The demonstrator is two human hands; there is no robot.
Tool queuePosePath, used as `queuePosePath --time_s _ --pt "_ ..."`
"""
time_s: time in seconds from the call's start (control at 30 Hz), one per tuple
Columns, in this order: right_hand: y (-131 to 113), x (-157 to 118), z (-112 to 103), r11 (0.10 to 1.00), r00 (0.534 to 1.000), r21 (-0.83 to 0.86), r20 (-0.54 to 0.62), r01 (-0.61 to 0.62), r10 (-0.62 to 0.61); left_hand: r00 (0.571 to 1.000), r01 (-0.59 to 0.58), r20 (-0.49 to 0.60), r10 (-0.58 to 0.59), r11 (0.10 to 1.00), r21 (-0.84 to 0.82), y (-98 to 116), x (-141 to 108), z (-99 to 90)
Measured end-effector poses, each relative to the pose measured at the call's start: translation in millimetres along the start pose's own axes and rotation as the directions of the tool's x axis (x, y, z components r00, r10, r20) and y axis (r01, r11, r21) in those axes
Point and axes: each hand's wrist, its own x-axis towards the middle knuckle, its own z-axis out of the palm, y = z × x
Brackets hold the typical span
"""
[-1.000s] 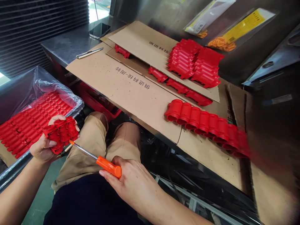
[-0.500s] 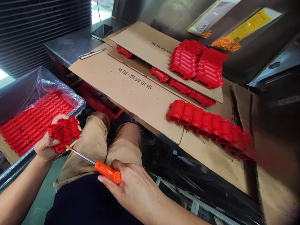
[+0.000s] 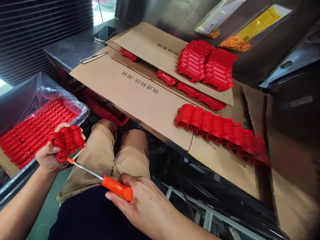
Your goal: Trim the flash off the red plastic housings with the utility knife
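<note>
My left hand (image 3: pixel 48 155) is closed around a red plastic part (image 3: pixel 67 141) with several ring-like openings, held over the edge of the lined bin. My right hand (image 3: pixel 140 196) grips the orange handle of a screwdriver-like tool (image 3: pixel 116 187). Its thin metal shaft points left, and the small orange tip is at the lower edge of the red part; whether it touches I cannot tell. Below both hands are my lap and thighs.
A plastic-lined bin (image 3: pixel 86 110) at left holds rows of red parts (image 3: pixel 37 128). On the cardboard (image 3: pixel 100 75) lie a row of red cylindrical parts (image 3: pixel 217 128) and stacked red parts (image 3: pixel 195 61). A phone (image 3: pixel 105 34), pens (image 3: pixel 94 57) and bags with orange items (image 3: pixel 235 43) are farther back.
The tool in my right hand has shifted slightly down, its tip a little lower against the red part's edge. My left hand keeps its hold. The whole view has shifted a little.
</note>
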Motion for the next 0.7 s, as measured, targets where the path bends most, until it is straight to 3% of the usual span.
queuePosePath --time_s 0.1,0.13,0.2,0.3,0.4,0.57,0.7 --pt "30.0 10.2 14.8 0.956 0.997 0.286 -0.039 -0.057 0.072 0.989 0.133 -0.047 -0.137 0.988 -0.083 4.1 -1.1 -7.4" --pt "41.5 18.4 24.5 0.912 0.993 0.404 -0.054 -0.073 0.103 0.980 0.186 -0.048 -0.192 0.977 -0.106 4.5 -2.3 -10.1" --pt "63.5 40.7 49.1 0.736 0.975 0.664 -0.050 -0.131 0.218 0.957 0.280 -0.040 -0.288 0.950 -0.139 3.5 -5.7 -13.3" --pt "87.8 77.5 85.7 0.656 0.963 0.729 0.013 -0.194 0.270 0.924 0.376 -0.003 -0.383 0.908 -0.187 -1.1 -12.2 -10.6" --pt "101.9 101.2 106.3 0.593 0.957 0.771 0.071 -0.232 0.282 0.906 0.422 0.102 -0.410 0.868 -0.262 -6.1 -18.0 -3.1" --pt "117.0 110.4 113.2 0.528 0.958 0.815 0.110 -0.239 0.265 0.875 0.474 0.290 -0.388 0.805 -0.356 -10.2 -19.1 5.0" --pt "125.9 112.5 117.5 0.504 0.957 0.827 0.131 -0.249 0.257 0.850 0.509 0.347 -0.396 0.788 -0.348 -12.4 -13.9 8.2"
